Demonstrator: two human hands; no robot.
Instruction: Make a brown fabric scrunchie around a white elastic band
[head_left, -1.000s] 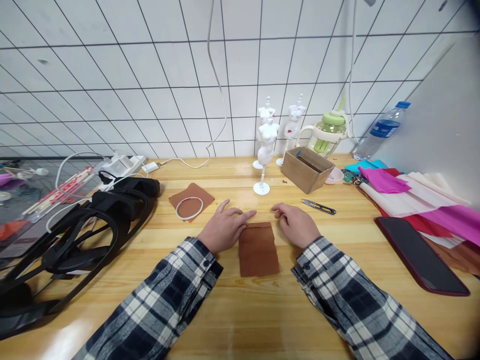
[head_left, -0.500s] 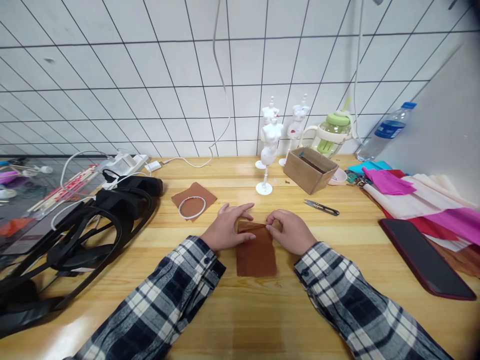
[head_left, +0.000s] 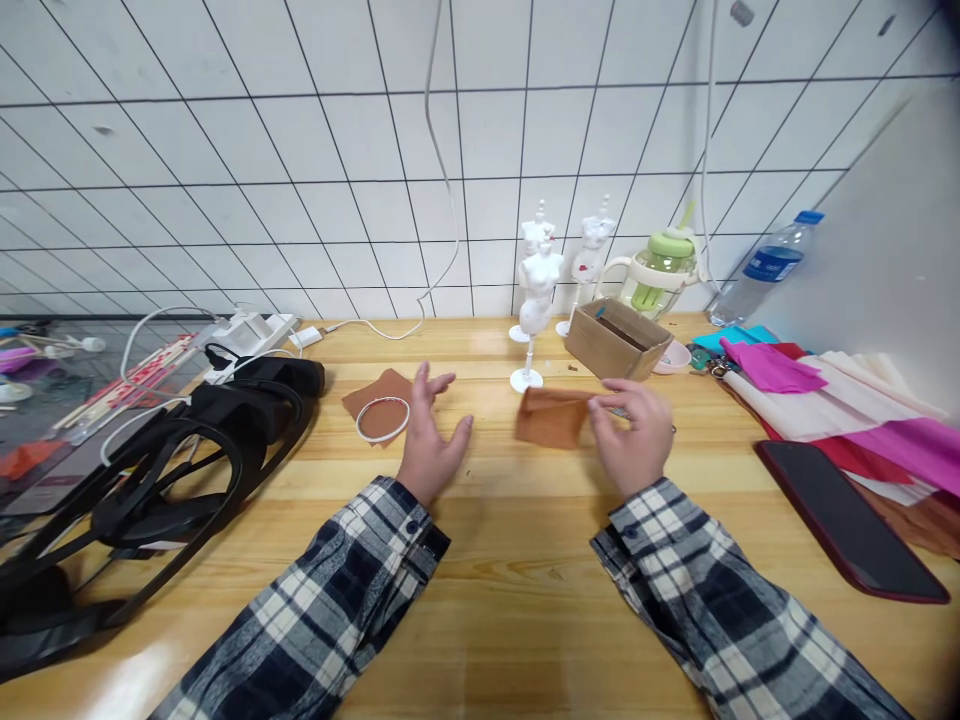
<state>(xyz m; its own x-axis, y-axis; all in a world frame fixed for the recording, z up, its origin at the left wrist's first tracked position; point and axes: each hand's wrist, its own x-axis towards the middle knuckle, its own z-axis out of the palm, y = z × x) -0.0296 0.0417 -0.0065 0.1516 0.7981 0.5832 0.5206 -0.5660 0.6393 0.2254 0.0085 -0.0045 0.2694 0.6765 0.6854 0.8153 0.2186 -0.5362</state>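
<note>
Between thumb and fingers, my right hand pinches one edge of a brown piece of fabric, which is lifted and slightly blurred. My left hand is empty, its fingers spread above the table. Just left of that hand, a white ring lies on a second brown piece of fabric. Behind the lifted fabric stands a small white dress-form mannequin. The thread snips are mostly hidden behind my right hand.
Two more mannequins stand behind, beside a cardboard box and a green-lidded cup. Coloured fabrics and a dark phone lie right. Black straps and a power strip occupy the left. A water bottle leans at the back right.
My left hand has let go of the brown fabric and opened, moving left. My right hand has lifted the fabric off the table and carried it away from me and to the right.
</note>
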